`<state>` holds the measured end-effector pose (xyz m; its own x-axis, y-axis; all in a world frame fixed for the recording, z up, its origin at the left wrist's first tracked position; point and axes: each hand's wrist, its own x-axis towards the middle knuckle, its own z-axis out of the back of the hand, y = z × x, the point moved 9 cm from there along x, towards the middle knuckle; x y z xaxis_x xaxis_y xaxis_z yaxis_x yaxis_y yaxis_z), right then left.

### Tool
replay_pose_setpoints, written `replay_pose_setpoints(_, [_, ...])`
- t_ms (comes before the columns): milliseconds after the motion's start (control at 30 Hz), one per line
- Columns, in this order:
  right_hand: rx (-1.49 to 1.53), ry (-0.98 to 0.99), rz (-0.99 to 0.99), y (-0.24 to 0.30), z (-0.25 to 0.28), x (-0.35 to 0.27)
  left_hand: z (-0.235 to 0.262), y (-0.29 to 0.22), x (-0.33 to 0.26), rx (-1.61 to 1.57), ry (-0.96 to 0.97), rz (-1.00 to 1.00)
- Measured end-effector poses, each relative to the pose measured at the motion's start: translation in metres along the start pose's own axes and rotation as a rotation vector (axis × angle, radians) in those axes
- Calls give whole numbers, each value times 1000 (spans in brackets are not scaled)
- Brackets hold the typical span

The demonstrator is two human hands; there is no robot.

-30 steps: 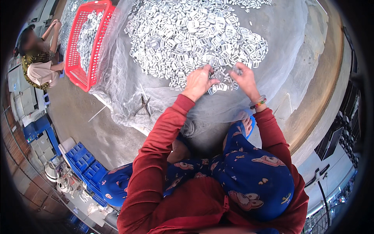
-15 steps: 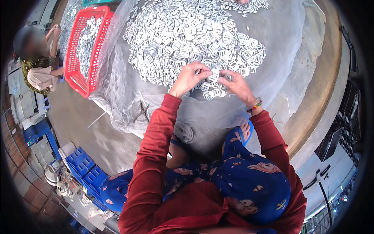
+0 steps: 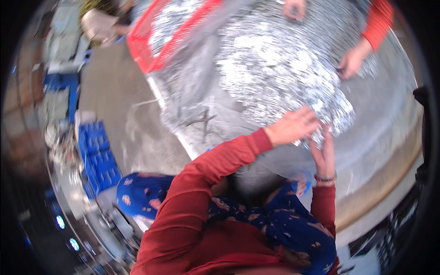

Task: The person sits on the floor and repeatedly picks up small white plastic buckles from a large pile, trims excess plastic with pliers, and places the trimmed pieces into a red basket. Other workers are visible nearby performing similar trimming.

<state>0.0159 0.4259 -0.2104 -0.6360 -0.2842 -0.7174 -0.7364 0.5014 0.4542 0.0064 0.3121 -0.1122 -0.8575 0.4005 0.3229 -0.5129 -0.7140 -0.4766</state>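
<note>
Though near pile (image 3: 270, 68), red basket (image 3: 184, 36) beyond sheeting (image 3: 195, 80).

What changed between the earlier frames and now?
The view turned, shifting the red basket and buckle pile rightward in frame. A co-worker's orange-sleeved hand came into view. Left hand and right hand stay at the pile's near edge; blur hides their grip. The pliers stayed put.

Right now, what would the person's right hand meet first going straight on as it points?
Likely the pile of silvery pieces, just ahead of the right hand; blur leaves the depth unclear.
</note>
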Motion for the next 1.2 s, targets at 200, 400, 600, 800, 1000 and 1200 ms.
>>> replay_pose_setpoints(200, [-259, 216, -46, -5, -17, 1, 29, 36, -13, -13, 419, -11])
replay_pose_setpoints(400, [-473, 284, -178, -35, -56, 24, 140, 138, -134, -728, 794, 1202])
replay_pose_setpoints(600, [-668, 478, -52, -7, -243, 47, 345, 215, -137, -775, 13, 1112])
replay_pose_setpoints(800, [-627, 642, 347, 17, -539, 61, 538, 221, -142, 793, -902, 638])
replay_pose_setpoints(1000, [-359, 435, 554, 11, -597, 90, 295, 195, -232, 44, -143, 623])
replay_pose_setpoints(1200, [-594, 741, 411, -5, -548, 93, 103, 179, -316, 118, 170, 619])
